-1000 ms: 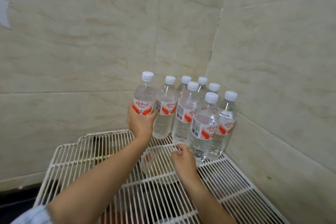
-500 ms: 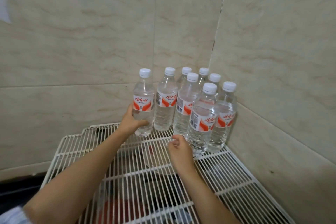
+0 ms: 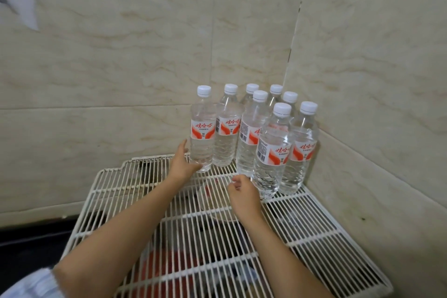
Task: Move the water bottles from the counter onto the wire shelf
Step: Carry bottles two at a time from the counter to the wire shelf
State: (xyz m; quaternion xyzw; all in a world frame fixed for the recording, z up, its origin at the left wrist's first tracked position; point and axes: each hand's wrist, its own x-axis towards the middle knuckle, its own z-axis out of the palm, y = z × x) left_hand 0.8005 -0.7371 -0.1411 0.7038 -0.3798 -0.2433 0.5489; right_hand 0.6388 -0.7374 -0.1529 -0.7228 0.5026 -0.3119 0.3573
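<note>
The right hand (image 3: 244, 197) is nearest. Its fingers (image 3: 235, 180) are curled loosely and hold nothing, and they rest just beside the base of the front bottle (image 3: 272, 152), perhaps touching it; I cannot tell for sure. If this hand pulls back carelessly, a knuckle can catch that base. The bottle stands on thin wires, so a small push may tip it against the others behind.

A little farther, the left hand (image 3: 182, 164) is spread open beside the left bottle (image 3: 202, 135). The thumb and palm lie against its lower part, but the fingers are not closed around it, so I judge this as a release, not a grasp. This bottle stands upright on the shelf (image 3: 116, 191), at the left end of the group, close to its neighbour. The risk here is that its foot sits half on a wire and half over a gap; then it will lean when the hand lets go.

Beyond the fingers, eight bottles in total fill the corner of the shelf by the wall (image 3: 121, 68). They stand tightly, so one falling bottle can knock down several. No counter is in view, so whether more bottles wait there cannot be said.
</note>
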